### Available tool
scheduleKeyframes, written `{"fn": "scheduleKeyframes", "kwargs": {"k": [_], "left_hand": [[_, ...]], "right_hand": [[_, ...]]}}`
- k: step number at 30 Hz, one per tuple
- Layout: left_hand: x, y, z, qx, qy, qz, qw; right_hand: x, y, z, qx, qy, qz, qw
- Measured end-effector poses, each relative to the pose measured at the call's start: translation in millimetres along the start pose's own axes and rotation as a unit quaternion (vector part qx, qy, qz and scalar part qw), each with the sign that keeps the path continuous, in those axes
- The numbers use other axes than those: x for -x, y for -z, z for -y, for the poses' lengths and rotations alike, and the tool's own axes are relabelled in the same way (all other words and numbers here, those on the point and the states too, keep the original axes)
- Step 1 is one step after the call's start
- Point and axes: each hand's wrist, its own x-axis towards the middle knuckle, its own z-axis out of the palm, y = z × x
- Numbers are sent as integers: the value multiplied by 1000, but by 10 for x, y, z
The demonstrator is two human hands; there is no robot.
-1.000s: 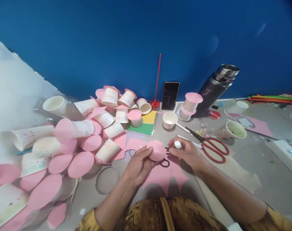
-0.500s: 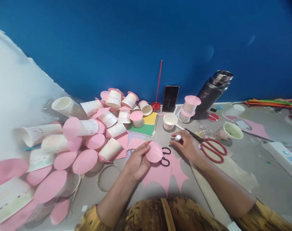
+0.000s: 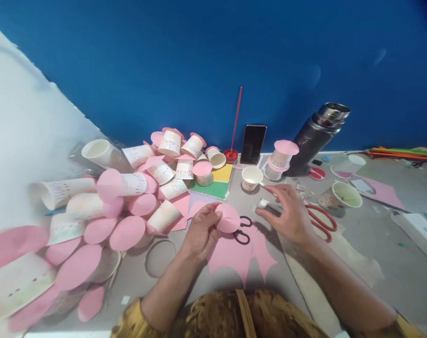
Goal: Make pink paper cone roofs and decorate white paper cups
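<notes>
My left hand (image 3: pixel 199 232) pinches a pink paper disc (image 3: pixel 229 218) by its left edge; the disc has a short line across its middle. Below it lies a cut pink paper sheet (image 3: pixel 230 258) with jagged, curved edges, and black scissor handles (image 3: pixel 246 230) rest over its upper part. My right hand (image 3: pixel 292 218) is open, thumb and index finger apart, above a small white-capped tube (image 3: pixel 263 203). A thin white stick near the index fingertip points toward a white paper cup (image 3: pixel 252 178). Red-handled scissors (image 3: pixel 322 223) are partly hidden behind this hand.
Several paper cups with pink discs (image 3: pixel 128 232) crowd the left side. A phone (image 3: pixel 252 144), a two-cup stack (image 3: pixel 282 157) and a dark flask (image 3: pixel 314 141) stand along the blue wall. At right are a greenish cup (image 3: pixel 343 197) and a white power strip (image 3: pixel 419 234).
My right hand has lifted and opened wider over the white-capped tube, now covering more of the red-handled scissors. My left hand still holds the pink disc. The view has shifted slightly.
</notes>
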Motion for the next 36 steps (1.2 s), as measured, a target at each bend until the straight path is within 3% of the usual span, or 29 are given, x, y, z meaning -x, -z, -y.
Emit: {"fn": "scheduleKeyframes", "kwargs": {"k": [2,4,7,8,10,17,21,23,25,28,30,33,36], "left_hand": [[11,-18,5,4,-11,7,1000],[28,-42,11,7,-21,12,1000],[58,-79,16,9,-34,16,999],[65,-89,18,10,-37,17,999],[74,-100,20,12,-33,20,999],[71,-64,22,-5,13,9,1000],[122,-50,7,-86,-52,19,995],[150,-66,3,-179,-115,30,977],[163,-84,9,-290,-183,27,939],[150,-89,43,-390,-222,47,892],[135,-76,73,-371,-165,69,911],[123,-60,103,-231,-30,81,969],[130,-75,109,-88,66,103,989]], "right_hand": [[80,1,131,-92,-21,-12,995],[166,-67,239,-214,-106,75,968],[254,-235,320,-379,-212,259,863],[269,-290,327,-415,-239,284,831],[280,-374,321,-454,-269,280,802],[250,-400,294,-499,-315,242,770],[250,-381,266,-503,-307,240,771],[259,-388,246,-524,-321,244,750],[267,-399,231,-536,-326,245,739],[269,-393,235,-517,-307,248,760],[262,-363,255,-501,-283,256,777],[253,-294,299,-494,-237,288,785],[266,-241,338,-478,-191,306,801]]}}
